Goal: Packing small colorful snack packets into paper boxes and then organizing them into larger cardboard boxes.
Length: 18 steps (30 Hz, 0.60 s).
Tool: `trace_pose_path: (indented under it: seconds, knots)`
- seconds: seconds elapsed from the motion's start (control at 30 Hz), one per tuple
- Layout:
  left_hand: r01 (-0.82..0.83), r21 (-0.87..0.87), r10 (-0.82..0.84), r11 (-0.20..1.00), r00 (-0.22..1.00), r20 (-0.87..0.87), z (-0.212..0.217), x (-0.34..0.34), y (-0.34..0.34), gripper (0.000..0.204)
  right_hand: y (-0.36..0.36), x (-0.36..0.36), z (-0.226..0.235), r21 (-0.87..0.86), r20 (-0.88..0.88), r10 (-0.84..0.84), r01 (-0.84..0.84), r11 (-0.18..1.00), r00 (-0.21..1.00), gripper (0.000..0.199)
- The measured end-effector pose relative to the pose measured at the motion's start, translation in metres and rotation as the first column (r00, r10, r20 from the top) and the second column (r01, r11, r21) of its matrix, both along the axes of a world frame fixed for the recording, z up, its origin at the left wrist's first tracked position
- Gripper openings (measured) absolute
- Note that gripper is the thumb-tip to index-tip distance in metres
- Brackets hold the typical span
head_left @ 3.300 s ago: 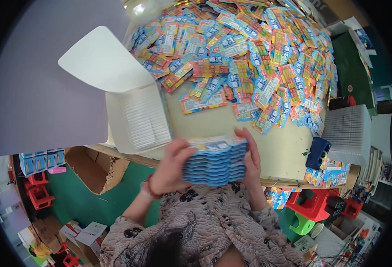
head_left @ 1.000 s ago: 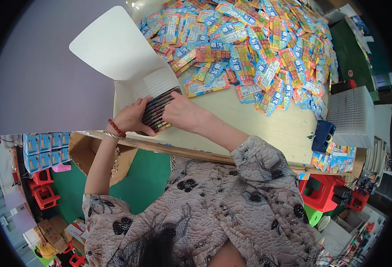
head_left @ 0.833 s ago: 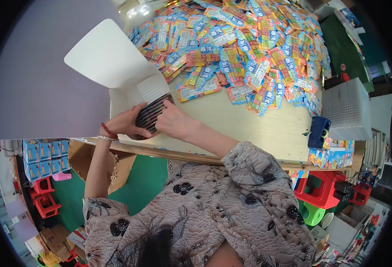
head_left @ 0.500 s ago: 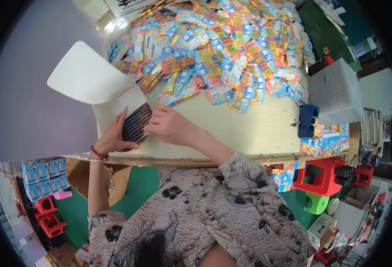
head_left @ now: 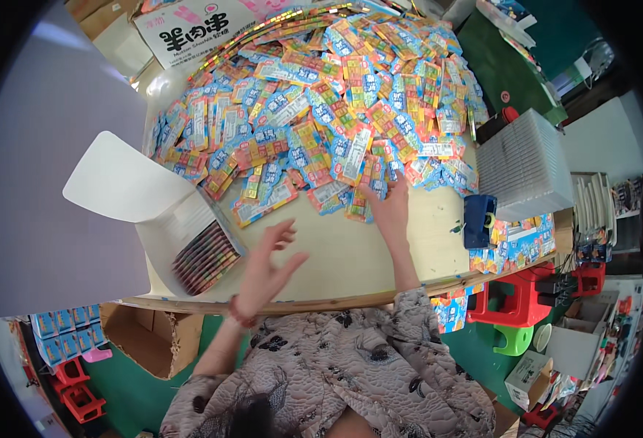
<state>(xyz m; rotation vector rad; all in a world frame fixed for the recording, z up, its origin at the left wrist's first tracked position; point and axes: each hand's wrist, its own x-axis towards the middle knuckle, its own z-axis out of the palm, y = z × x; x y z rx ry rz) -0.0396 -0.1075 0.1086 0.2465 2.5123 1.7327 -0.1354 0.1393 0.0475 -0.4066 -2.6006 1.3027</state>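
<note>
A wide heap of small, flat, colourful packets (head_left: 308, 150) covers the far part of the table. At its near edge my right hand (head_left: 390, 215) reaches over a packet (head_left: 358, 207), thumb and fingers apart; whether it grips that packet does not show clearly. My left hand (head_left: 266, 271) hovers over the table, fingers spread and holding nothing. Just left of it stands a white carton (head_left: 162, 235) with its lid (head_left: 121, 179) folded back. Inside, a tight row of packets (head_left: 206, 259) stands on edge at the near end.
On the right side are a blue tape dispenser (head_left: 479, 221) and a stack of clear plastic trays (head_left: 525, 164). A printed white box (head_left: 204, 33) lies at the back left. Red stools (head_left: 511, 301) and an open brown cardboard box (head_left: 150, 339) are below the table edge.
Both hands have left the white carton. My right hand has moved right to the heap's edge; my left has moved right and opened. The view has shifted, showing more of the back.
</note>
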Motion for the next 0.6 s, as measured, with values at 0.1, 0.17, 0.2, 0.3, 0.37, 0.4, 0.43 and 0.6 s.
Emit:
trace_pose_path:
  seconds: [0.1,0.17,0.2,0.3,0.37,0.4,0.43,0.6]
  knots:
    - [-0.401,0.198,0.402,0.894,0.915,0.04,-0.09,-0.061,0.057,0.093,-0.023,-0.005,-0.001,0.348,0.017,-0.051,0.042,0.937,0.999,0.098]
    - [-0.522,0.114,0.528,0.845,0.849,-0.029,-0.109,-0.113,0.071,0.103,-0.029,-0.007,-0.005,0.246,0.073,-0.022,0.004,0.969,0.997,0.102]
    - [-0.519,0.122,0.526,0.846,0.85,-0.028,-0.103,-0.127,0.086,0.103,-0.025,-0.008,-0.01,0.252,0.069,-0.026,0.008,0.968,0.997,0.102]
    - [-0.704,-0.245,0.705,0.666,0.702,-0.1,-0.085,-0.154,0.119,0.132,-0.008,-0.009,-0.037,0.175,-0.07,-0.078,0.089,0.981,0.995,0.09]
    - [-0.68,-0.307,0.684,0.666,0.721,-0.112,-0.081,-0.16,0.126,0.131,0.011,-0.013,-0.06,-0.06,-0.085,-0.068,0.063,0.996,0.994,0.067]
    - [-0.661,-0.38,0.673,0.647,0.729,-0.124,-0.081,-0.161,0.124,0.129,0.012,-0.013,-0.055,-0.06,-0.082,-0.058,0.053,0.997,0.995,0.067]
    - [-0.665,-0.377,0.678,0.644,0.725,-0.121,-0.081,-0.163,0.119,0.129,0.013,-0.012,-0.04,-0.157,-0.015,-0.074,0.071,0.985,0.997,0.058]
    - [-0.608,-0.295,0.608,0.737,0.787,-0.102,-0.071,-0.163,0.108,0.107,0.033,-0.022,-0.005,-0.315,-0.206,-0.193,0.122,0.941,0.959,0.023]
